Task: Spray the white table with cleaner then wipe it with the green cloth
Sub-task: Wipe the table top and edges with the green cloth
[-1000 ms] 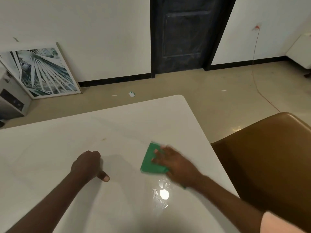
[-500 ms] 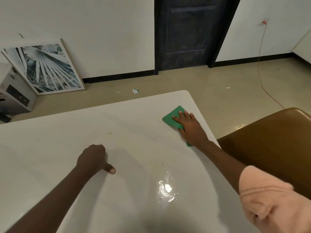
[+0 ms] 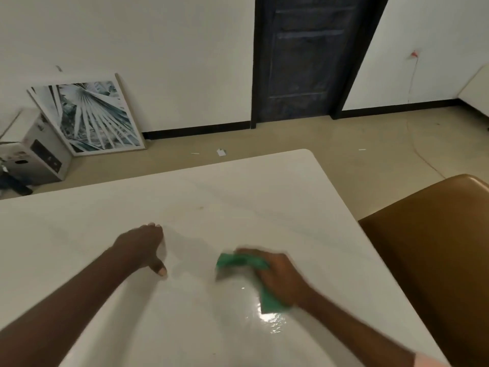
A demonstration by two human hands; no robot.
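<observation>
Left hand [image 3: 140, 247] rests on the white worktop [image 3: 264, 197], fingers straight-ish, thumb out, grip holding nothing, just bracing. To its right, the right hand [image 3: 277, 271] presses the green cloth [image 3: 267, 300] flat on the worktop, near-right area; motion blur, so can't tell if the grip curls round the cloth or lies flat on it. Wet glare patch [image 3: 270, 319] sits just near of the cloth. No spray bottle in sight. Judging by that: spray step done, wipe step in hand. Next move: drag cloth through the wet patch, then cover the far and left areas. Brown chair [image 3: 428, 247] at right edge.
</observation>
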